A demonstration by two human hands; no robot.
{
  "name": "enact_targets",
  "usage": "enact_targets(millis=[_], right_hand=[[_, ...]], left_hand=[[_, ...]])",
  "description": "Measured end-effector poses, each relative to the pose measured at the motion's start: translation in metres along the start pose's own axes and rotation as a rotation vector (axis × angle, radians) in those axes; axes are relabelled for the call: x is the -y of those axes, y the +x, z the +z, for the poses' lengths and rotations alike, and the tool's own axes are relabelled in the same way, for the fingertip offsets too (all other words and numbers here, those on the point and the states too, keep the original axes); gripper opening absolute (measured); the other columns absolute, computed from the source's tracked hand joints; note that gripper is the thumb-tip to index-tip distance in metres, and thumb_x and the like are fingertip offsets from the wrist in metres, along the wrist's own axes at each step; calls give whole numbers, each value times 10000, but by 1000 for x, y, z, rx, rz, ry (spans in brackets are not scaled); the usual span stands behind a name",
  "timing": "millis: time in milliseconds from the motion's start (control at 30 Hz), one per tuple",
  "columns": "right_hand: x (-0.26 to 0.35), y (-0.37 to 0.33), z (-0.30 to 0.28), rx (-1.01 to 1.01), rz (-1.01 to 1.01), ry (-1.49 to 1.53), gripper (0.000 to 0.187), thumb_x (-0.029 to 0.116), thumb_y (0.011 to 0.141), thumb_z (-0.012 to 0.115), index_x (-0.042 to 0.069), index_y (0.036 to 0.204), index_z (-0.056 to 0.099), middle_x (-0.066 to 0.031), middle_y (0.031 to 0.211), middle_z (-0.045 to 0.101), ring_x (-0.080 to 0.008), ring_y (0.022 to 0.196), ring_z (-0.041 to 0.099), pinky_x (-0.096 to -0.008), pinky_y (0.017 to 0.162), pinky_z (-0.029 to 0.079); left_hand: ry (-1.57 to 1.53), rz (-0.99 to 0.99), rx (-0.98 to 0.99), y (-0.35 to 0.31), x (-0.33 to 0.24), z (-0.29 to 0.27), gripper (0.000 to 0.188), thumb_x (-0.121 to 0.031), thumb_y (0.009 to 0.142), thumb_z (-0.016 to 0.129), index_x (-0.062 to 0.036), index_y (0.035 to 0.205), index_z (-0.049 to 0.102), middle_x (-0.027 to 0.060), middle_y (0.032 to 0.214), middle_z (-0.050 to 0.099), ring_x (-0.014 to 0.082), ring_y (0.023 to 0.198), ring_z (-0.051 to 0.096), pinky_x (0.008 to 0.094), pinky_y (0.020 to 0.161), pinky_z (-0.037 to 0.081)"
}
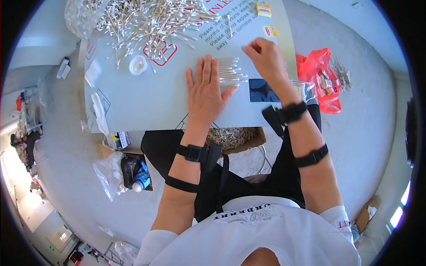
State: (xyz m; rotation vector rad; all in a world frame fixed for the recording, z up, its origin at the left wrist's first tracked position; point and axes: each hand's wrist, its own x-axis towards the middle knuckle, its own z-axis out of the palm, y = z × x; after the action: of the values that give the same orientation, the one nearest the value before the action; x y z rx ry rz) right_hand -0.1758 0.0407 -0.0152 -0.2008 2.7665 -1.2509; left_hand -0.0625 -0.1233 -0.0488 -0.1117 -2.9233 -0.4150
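Note:
My left hand (pixel 205 86) lies flat on the grey tabletop (pixel 146 106), its fingers stretched out and pointing away from me. Beside its fingers and thumb, a small row of cotton swabs (pixel 230 76) lies with tips toward the right; their other ends are hidden by the hand. To the right of them, my right hand (pixel 267 57) hovers above the table with curled fingers. Whether anything is pinched in it cannot be seen. Below that hand is a dark blue rectangle (pixel 262 91). A large loose heap of cotton swabs (pixel 151 22) covers the far left of the table.
A round white lid (pixel 138 65) sits left of my left hand. Small yellow-and-white cards (pixel 269 30) lie at the far right. Clear packs of swabs (pixel 305 91) rest by the right edge, near a red plastic bag (pixel 325 73). Below the table stands a cardboard box (pixel 254 142) of swabs.

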Motion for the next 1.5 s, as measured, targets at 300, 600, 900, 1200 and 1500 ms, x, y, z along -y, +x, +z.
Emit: enact_targets(millis=[300,600,900,1200,1500], right_hand=[[0,63,44,-123,-107,-347,194,254,792,656,65,833,650,-135,850,660,-339,818,634,-421,701,495],[-11,11,15,182,-522,-187,50,96,790,666,68,807,628,-83,865,560,-312,831,603,-385,725,494],[-20,-33,29,-152,-226,498,163,46,918,556,-26,1031,648,-148,1155,622,-243,1037,612,-296,904,470],[-11,-64,57,-313,-79,885,322,140,1030,444,-44,1272,548,-135,1369,510,-189,1268,478,-317,1089,387],[-22,-71,44,-304,-53,903,324,139,1034,427,-55,1262,550,-140,1364,512,-191,1255,492,-317,1082,399]], left_hand=[[-27,-7,34,3,-3,0,845,-511,840,626,-13,1454,326,146,1535,307,331,1427,264,561,1147,153],[-112,20,-33,1,-3,-4,844,-513,846,615,-11,1461,330,150,1552,275,319,1452,217,543,1153,145],[-51,54,64,-1,-11,0,759,-422,891,599,-5,1462,323,189,1528,297,337,1427,261,501,1162,171],[-883,-240,-406,18,-15,13,502,-267,1031,431,69,1398,366,234,1461,359,342,1368,346,410,1129,279],[-1208,-317,-453,22,-57,28,513,-343,1046,381,51,1368,450,183,1346,511,244,1265,467,372,1095,329]])
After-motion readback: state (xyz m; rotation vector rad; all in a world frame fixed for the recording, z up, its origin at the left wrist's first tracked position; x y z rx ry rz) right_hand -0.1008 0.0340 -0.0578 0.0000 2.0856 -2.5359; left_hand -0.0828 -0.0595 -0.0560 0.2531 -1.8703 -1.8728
